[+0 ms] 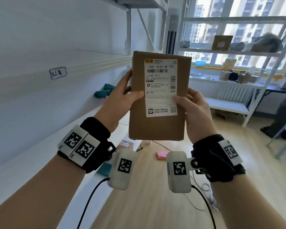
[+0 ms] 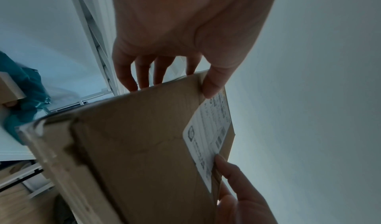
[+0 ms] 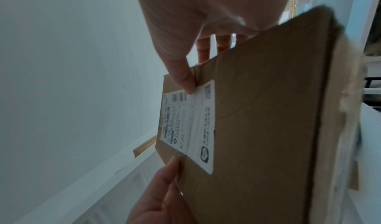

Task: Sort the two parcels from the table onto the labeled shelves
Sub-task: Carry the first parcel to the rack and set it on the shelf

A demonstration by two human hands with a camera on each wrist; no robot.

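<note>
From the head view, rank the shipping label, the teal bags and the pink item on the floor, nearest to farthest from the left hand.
1. Shipping label: on the parcel, under the left hand's thumb.
2. Teal bags: on the shelf just left of that hand.
3. Pink item: on the floor, below and to the right.

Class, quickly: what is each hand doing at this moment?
Left hand: holding the cardboard parcel, thumb on its front.
Right hand: holding the same parcel, thumb on the shipping label.
</note>
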